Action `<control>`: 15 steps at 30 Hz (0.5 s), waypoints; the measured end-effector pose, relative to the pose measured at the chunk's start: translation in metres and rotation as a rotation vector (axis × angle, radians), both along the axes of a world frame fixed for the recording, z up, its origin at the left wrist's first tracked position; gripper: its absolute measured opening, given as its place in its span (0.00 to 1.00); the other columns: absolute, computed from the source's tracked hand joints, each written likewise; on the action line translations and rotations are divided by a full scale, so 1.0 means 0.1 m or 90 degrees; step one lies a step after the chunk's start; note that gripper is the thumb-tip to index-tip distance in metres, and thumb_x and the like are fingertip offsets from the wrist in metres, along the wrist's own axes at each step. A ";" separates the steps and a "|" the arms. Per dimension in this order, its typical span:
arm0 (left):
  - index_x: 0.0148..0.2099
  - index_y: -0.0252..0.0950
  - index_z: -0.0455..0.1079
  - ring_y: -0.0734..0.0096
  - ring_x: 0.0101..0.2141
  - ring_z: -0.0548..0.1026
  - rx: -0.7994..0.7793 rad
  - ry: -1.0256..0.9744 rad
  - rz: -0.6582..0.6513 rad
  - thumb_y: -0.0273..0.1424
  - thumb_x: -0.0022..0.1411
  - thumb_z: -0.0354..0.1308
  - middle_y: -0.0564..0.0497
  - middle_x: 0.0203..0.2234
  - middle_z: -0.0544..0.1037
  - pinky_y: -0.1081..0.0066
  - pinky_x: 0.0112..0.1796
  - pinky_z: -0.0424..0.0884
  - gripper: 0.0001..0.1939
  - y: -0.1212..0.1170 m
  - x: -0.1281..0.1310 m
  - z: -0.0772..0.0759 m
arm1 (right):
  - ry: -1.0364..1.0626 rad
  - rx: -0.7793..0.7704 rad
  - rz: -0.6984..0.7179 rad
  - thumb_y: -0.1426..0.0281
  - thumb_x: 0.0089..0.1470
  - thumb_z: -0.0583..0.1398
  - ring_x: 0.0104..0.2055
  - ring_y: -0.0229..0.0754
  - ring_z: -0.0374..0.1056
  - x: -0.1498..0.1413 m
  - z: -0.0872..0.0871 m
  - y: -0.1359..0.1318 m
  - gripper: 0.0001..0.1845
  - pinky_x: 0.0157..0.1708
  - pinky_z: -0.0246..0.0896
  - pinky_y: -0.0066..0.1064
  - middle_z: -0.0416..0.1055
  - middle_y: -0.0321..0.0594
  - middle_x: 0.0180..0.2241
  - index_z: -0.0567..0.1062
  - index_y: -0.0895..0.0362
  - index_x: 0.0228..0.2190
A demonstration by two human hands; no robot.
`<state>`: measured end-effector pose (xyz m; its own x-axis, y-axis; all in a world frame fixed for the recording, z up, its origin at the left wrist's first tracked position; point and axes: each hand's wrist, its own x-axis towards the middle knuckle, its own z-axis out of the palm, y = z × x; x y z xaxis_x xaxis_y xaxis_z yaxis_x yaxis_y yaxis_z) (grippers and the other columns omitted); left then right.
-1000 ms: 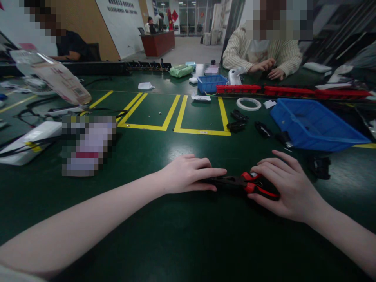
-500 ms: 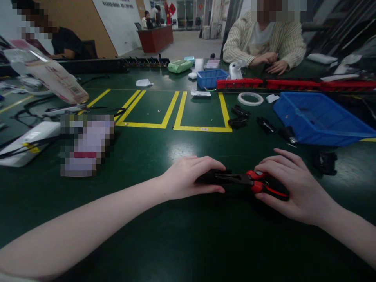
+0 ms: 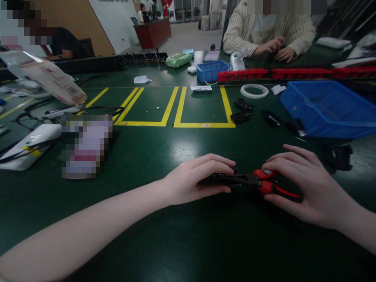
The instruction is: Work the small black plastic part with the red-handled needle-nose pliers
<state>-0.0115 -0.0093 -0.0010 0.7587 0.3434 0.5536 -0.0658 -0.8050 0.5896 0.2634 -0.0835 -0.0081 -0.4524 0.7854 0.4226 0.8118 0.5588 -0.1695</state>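
Red-and-black pliers lie in my right hand, whose fingers are closed around the handles. Their dark jaws point left, reaching between the fingers of my left hand. A small black part is pinched in my left hand; its shape is mostly hidden by the fingers and it blends with the plier jaws. Whether the jaws grip the part, I cannot tell. Both hands are held low over the dark green table.
Several black plastic pieces lie beyond my right hand, beside a large blue bin and a white tape roll. At left are a phone, a white device with cables and a plastic bag. A co-worker sits opposite.
The view has shifted slightly. My right hand and the pliers sit a little further right in the picture; both hands keep their hold. The co-worker's hands have moved slightly.
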 end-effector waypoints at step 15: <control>0.53 0.35 0.65 0.66 0.50 0.75 0.041 -0.019 -0.009 0.28 0.64 0.60 0.42 0.49 0.74 0.66 0.50 0.76 0.15 0.02 -0.01 0.02 | 0.034 -0.048 0.002 0.51 0.55 0.55 0.40 0.52 0.70 -0.02 0.01 -0.03 0.17 0.55 0.54 0.56 0.73 0.40 0.36 0.68 0.49 0.41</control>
